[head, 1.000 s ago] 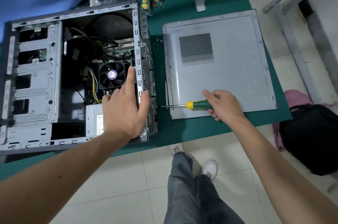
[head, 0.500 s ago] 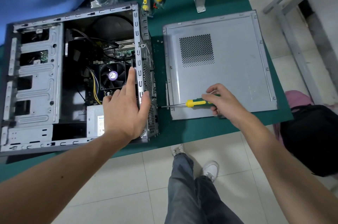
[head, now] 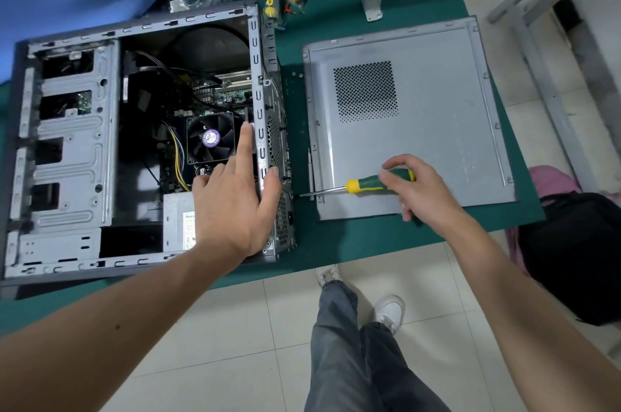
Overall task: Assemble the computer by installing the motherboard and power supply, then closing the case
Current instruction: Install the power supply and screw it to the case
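Lying at nine o'clock on the green table mat [head: 339, 243], the open grey steel computer case [head: 67, 149] held the black fan-topped motherboard [head: 210, 139]; grey perforated side panel [head: 437, 129] at three o'clock. Left hand [head: 232, 206], fingers straight, pressed the case's rear edge. Right hand [head: 420, 190] pinched the green-and-yellow screwdriver [head: 366, 184] on the panel.

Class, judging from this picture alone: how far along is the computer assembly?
Done: motherboard with fan and power supply sit inside the case. In hand: the right hand holds the screwdriver; the left hand rests on the case. Left: the side panel lies on the table.
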Tool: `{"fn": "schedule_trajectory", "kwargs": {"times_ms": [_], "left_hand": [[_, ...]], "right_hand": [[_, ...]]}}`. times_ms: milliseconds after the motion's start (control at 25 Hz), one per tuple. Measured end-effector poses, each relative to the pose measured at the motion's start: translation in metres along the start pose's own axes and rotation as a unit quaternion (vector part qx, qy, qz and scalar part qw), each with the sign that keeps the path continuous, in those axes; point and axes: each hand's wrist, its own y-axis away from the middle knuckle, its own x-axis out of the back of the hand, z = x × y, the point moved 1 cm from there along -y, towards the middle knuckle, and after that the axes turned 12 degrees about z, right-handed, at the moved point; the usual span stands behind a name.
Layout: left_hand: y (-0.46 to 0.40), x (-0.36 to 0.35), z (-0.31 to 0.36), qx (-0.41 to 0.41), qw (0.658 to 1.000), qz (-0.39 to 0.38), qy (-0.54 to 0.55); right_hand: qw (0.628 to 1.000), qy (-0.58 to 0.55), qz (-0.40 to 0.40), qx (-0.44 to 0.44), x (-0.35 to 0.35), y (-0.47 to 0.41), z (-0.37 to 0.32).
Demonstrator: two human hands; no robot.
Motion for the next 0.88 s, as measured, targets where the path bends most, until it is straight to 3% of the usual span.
{"fn": "schedule_trajectory", "kwargs": {"times_ms": [120,240,320,520,680,760,880], "left_hand": [[0.0,0.0,0.0,0.0,1.0,0.0,-0.001],[0.001,0.0,0.0,0.002,1.0,0.001,-0.001],[0.0,0.0,0.001,0.0,1.0,0.002,-0.001],[0.0,0.0,-0.001,-0.002,1.0,0.001,-0.002],[0.0,0.0,0.0,-0.004,1.0,0.007,0.002],[-0.001,-0.001,0.0,-0.007,1.0,0.008,0.002],[0.0,-0.002,-0.001,-0.009,1.0,0.007,-0.006]], "right_hand": [[0.997,0.066,0.037,-0.003,-0.004,-0.004,-0.004],[0.999,-0.033,-0.012,-0.013,-0.003,-0.009,-0.008],[0.997,-0.082,-0.004,-0.005,0.0,-0.009,-0.007],[0.997,0.061,0.023,-0.036,-0.001,-0.009,-0.011],[0.998,-0.026,-0.042,0.031,0.0,-0.007,-0.009],[0.997,-0.064,-0.033,0.037,0.002,-0.008,-0.006],[1.0,0.012,-0.011,0.005,0.003,-0.013,-0.008]]}}
